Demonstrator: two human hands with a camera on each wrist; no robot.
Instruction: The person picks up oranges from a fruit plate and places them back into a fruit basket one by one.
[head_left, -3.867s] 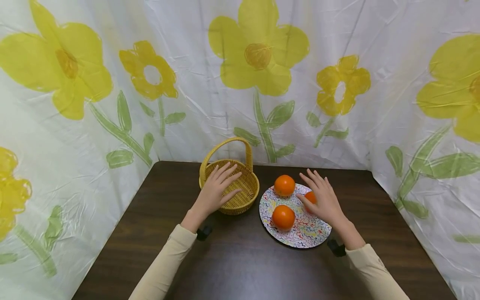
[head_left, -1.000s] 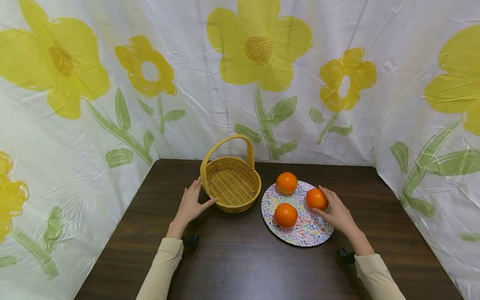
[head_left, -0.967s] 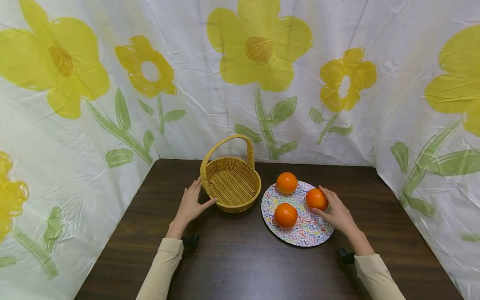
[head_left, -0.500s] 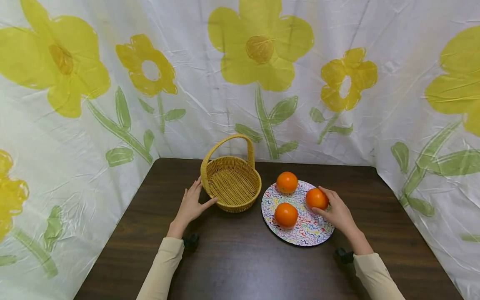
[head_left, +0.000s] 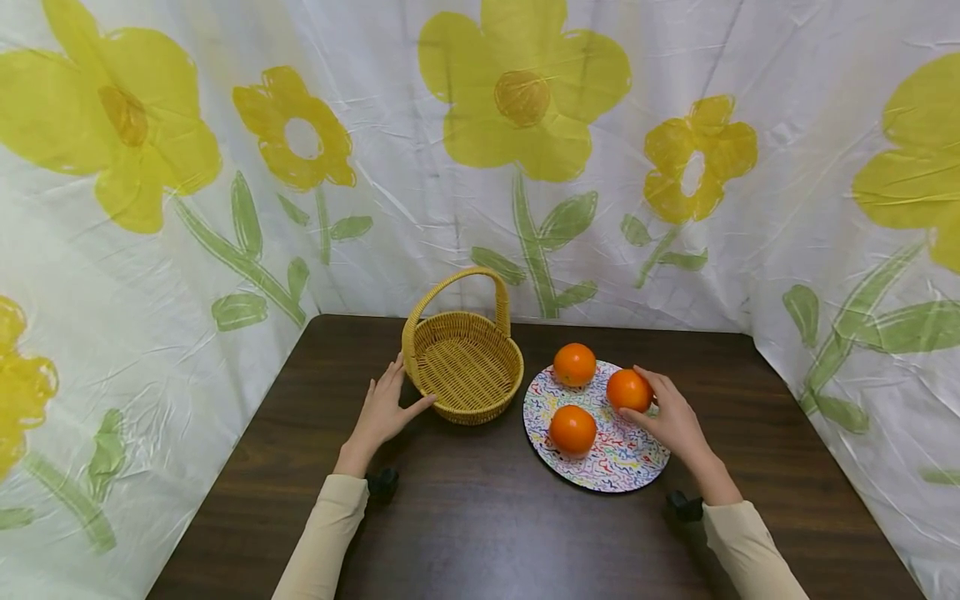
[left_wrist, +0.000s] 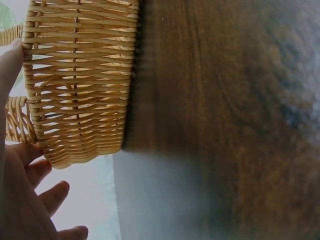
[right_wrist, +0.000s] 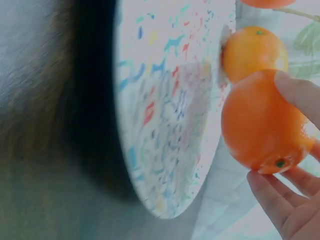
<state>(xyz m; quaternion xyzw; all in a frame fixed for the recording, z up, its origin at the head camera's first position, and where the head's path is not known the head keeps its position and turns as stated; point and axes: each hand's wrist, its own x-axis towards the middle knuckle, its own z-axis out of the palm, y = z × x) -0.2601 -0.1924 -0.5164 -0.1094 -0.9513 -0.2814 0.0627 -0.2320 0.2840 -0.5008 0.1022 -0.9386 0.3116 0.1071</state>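
Note:
My left hand (head_left: 378, 412) rests against the near left side of a yellow wicker basket (head_left: 468, 371) with an arched handle. In the left wrist view, thumb and index finger touch the basket wall (left_wrist: 82, 80) near its rim, the other fingers spread out straight. Between thumb and fingers my right hand (head_left: 677, 423) grips an orange (head_left: 628, 389). The right wrist view shows this orange (right_wrist: 262, 122) raised off the round, colourfully squiggled plate (head_left: 618, 471). Two more oranges sit on the plate, one at the back (head_left: 574, 364) and one at the front left (head_left: 572, 430). Nothing lies in the basket.
The dark wooden table (head_left: 465, 517) carries the basket at the back middle and the plate just right of it. A white curtain (head_left: 390, 208) with yellow flowers hangs behind the table and along both sides.
My hands have come down from hovering, the left to the basket's side, the right around the rightmost orange. In the last half second that orange has risen and shifted slightly left.

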